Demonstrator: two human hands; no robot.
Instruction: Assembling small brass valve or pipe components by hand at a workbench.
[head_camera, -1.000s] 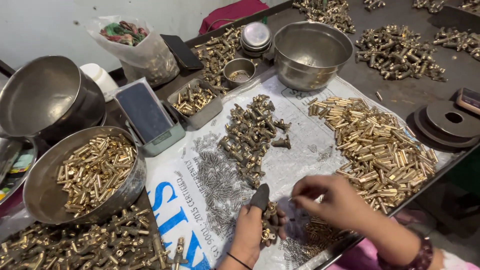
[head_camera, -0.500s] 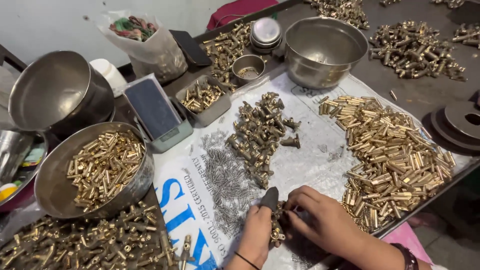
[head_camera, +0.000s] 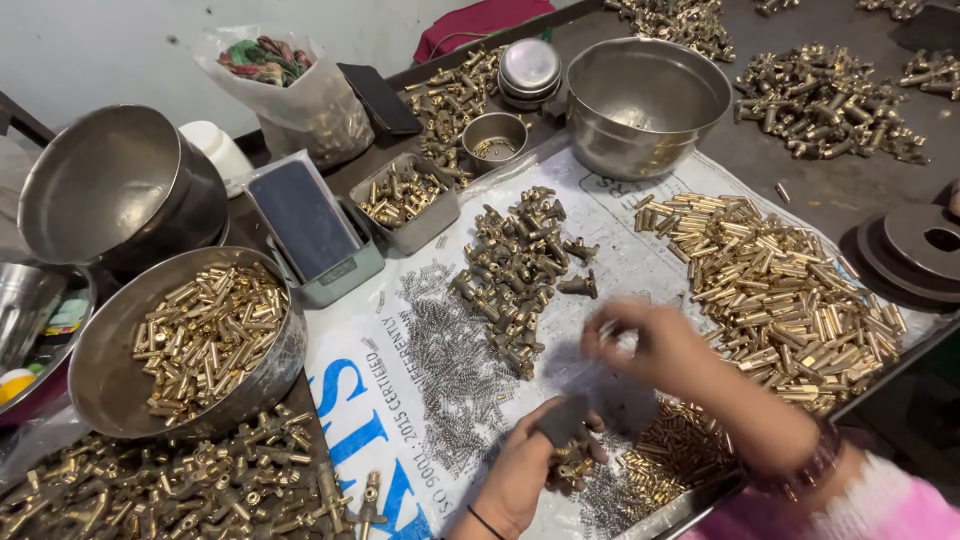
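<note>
Our left hand (head_camera: 520, 470) cups small brass fittings (head_camera: 570, 465) at the table's near edge, while our right hand (head_camera: 655, 345), fingers pinched on something blurred, hovers just above-right.

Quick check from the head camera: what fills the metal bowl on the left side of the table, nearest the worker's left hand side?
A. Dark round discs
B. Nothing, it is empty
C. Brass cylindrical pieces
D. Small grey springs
C: the metal bowl holds a heap of brass cylindrical pieces, while the grey springs lie spread on the printed sheet beside it.
</note>
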